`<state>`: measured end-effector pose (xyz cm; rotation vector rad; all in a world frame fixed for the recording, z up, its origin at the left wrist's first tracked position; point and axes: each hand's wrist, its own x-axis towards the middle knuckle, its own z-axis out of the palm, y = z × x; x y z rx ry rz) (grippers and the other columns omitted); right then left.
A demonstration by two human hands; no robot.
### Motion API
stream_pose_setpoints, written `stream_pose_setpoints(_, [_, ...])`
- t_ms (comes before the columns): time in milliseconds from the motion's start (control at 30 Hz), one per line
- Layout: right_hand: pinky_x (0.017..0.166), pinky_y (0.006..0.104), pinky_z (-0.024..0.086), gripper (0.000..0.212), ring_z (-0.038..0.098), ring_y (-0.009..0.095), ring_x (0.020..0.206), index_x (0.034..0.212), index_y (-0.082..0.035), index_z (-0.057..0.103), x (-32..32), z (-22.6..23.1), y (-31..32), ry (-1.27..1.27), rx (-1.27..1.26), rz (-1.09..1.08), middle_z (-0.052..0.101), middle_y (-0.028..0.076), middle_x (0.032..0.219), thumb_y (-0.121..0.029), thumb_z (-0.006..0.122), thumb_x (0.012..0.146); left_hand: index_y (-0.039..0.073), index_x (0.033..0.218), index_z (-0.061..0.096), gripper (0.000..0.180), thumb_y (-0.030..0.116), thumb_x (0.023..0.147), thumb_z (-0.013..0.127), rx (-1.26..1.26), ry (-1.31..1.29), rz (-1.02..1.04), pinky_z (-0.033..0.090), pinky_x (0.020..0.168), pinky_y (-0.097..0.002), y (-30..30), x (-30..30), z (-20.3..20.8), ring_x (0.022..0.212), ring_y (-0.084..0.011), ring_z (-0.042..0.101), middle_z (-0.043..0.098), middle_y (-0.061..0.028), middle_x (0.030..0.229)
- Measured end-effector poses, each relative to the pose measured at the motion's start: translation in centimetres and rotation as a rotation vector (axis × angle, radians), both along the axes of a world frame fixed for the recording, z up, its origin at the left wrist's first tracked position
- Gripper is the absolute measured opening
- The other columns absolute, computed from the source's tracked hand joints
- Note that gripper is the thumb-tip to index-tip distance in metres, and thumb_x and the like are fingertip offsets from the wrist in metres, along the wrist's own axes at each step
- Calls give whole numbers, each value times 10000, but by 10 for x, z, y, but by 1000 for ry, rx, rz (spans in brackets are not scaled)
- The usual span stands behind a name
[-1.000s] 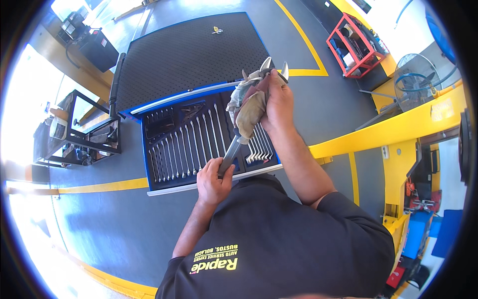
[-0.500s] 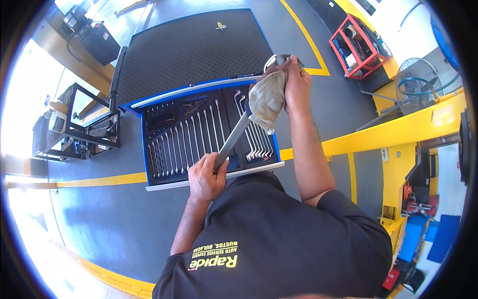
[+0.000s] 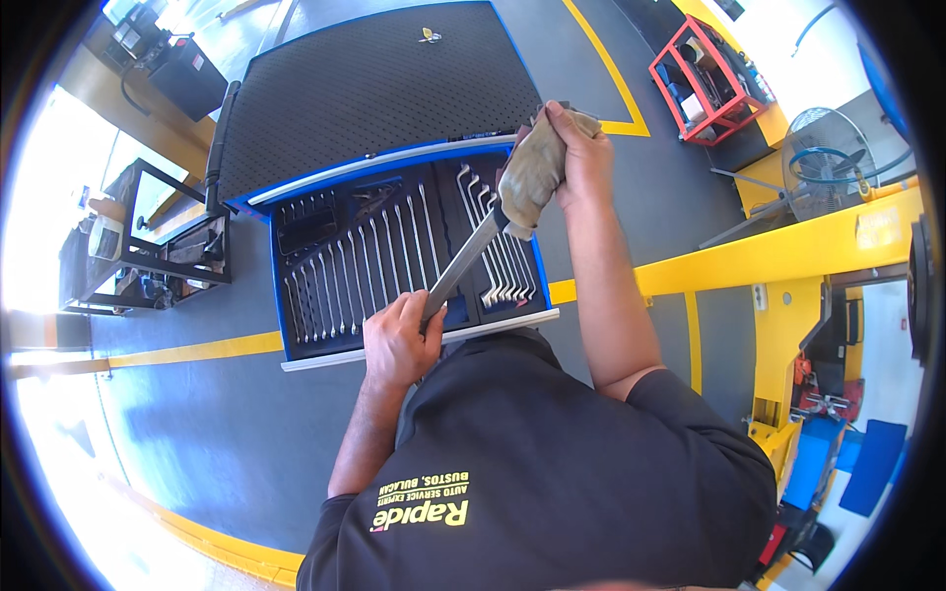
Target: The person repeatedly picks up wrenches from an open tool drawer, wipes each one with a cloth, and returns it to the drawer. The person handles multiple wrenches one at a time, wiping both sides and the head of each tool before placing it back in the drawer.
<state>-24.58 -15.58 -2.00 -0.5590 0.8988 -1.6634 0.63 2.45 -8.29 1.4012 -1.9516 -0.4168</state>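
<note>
Here we are, our left hand (image 3: 402, 340) wrapped snugly round the lower end of a grey metal tool (image 3: 463, 264), our right hand (image 3: 589, 163) clasping a beige cloth (image 3: 532, 184) round its upper end; the tool slants above the open drawer (image 3: 320, 361) of wrenches (image 3: 381, 264).

- From where I stood, the long tool (image 3: 461, 264) was a straight, flat-sided bar of dull grey metal, slanting from near left to far right.
- Its near end sat in the curled fingers of the left hand (image 3: 399, 340).
- Its far end went into a cloth (image 3: 532, 185), so I couldn't make out the head.
- That cloth was crumpled and soiled, beige-grey with a brownish-red edge on its left side, bunched around the metal.
- The right hand (image 3: 586, 163) gripped it from the right.
</note>
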Motion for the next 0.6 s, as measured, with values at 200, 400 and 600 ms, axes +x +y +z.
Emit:
stream_pose_setpoints(200, [637,453,644,262,741,272,748,993,-21,648,7,-17,-4,80,-1,-10,717,131,885,-229,804,957,26,965,654,178,132,887,774,37,37,35,534,590,-434,3,-3,-9,663,-346,680,661,-125,792])
stream_pose_setpoints(400, [745,439,641,249,746,267,831,1037,-31,648,38,-29,4,-31,-44,0,727,140,916,-275,702,1035,28,973,663,189,162,892,769,153,94,87,535,644,-473,-1,-3,-4,725,-388,685,684,-150,834])
stream_pose_setpoints(600, [744,421,639,268,740,265,810,1032,-22,640,80,-39,24,15,64,141,728,151,923,-288,633,1073,-10,1044,675,254,178,904,774,352,354,38,535,703,-468,-11,-6,-5,758,-363,700,695,-180,839])
